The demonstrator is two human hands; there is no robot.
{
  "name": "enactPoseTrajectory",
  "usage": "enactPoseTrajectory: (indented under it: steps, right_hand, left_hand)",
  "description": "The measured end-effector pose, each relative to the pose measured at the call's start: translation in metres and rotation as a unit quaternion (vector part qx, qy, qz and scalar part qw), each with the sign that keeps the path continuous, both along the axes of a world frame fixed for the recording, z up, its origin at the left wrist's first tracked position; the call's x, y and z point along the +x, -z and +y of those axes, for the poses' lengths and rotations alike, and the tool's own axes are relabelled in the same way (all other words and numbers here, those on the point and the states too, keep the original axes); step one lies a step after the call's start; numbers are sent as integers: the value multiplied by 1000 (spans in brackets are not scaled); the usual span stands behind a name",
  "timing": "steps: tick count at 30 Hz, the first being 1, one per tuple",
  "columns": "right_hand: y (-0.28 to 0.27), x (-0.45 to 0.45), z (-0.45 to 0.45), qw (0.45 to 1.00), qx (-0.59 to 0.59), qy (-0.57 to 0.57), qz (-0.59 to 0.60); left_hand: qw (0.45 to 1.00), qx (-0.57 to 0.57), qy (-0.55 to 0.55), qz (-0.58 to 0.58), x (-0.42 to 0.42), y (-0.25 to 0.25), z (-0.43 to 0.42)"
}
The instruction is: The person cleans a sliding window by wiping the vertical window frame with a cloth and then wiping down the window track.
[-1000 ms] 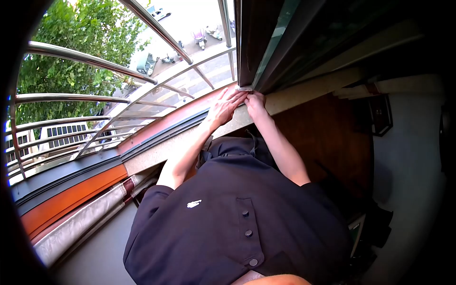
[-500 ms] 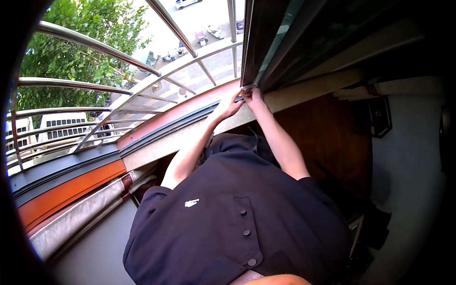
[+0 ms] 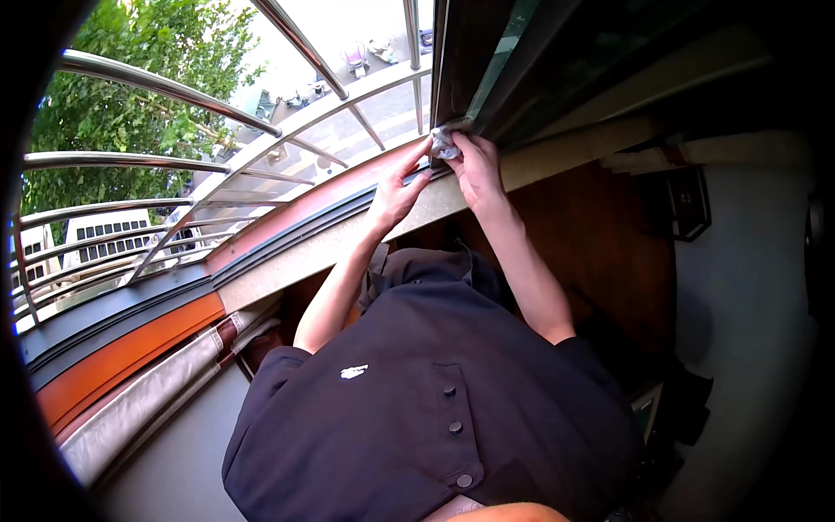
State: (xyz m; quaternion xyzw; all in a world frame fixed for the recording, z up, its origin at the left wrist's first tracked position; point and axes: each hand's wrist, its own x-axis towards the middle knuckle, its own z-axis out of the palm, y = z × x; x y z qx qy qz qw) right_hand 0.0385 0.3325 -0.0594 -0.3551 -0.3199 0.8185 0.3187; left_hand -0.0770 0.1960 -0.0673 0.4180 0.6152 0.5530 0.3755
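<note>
The right hand (image 3: 478,174) pinches a crumpled wad (image 3: 445,143) between thumb and fingers, right at the foot of the dark window frame (image 3: 457,78). The left hand (image 3: 398,196) sits beside it, fingers stretched out and thumb apart, gripping nothing that shows; its fingertips are so close to the wad that I cannot tell whether they touch it.

The work is under way: the wad is in hand, at the corner where frame meets ledge. What is finished and what is left cannot be read here, as no clear difference shows along the frame or track.

The wad is pale grey, lumpy and creased, cloth or paper. Below the hands run a smooth pink strip (image 3: 335,189), a dark grooved track (image 3: 300,230) and a pale, speckled sill (image 3: 261,285) that looks like stone. Farther out, round shiny metal bars (image 3: 156,89) bow past a leafy tree (image 3: 148,56). Nearer the body, a soft dark shirt (image 3: 391,383) bunches below the sill.
</note>
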Motion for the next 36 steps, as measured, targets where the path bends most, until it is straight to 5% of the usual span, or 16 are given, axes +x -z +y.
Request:
enactPoseTrajectory:
  steps: [6,9,12,16,18,20,22,29,31,33,36]
  right_hand:
    - [37,-20,-2,999,5,30,-19]
    - [90,-30,5,997,-47,48,-41]
    - [153,-32,4,993,25,30,-112]
    - [207,-53,15,989,-64,95,-97]
    - [267,-61,20,966,-70,117,-220]
    - [285,-64,24,963,-89,152,-204]
    - [279,-67,29,943,-170,159,-239]
    - [304,-66,30,930,-237,165,-230]
    - [291,-56,31,937,-237,164,-198]
    - [281,-36,30,972,-228,38,-41]
    - [247,-25,36,974,-224,-43,-5]
  left_hand:
    - [994,-65,-13,82,-1,24,-7]
    - [990,-96,-24,103,-4,49,-14]
    - [984,-149,-21,96,-8,65,-20]
    - [972,-220,-18,77,-12,59,-4]
    - [970,-234,-5,64,-12,62,7]
    - [969,-232,1,84,-12,72,16]
    - [977,-202,49,40,-9,57,25]
    - [972,-227,37,55,4,157,37]
    - [967,-249,55,-21,0,132,40]
    - [953,-279,73,-96,-5,96,41]
    - [952,-277,98,-86,-12,75,45]
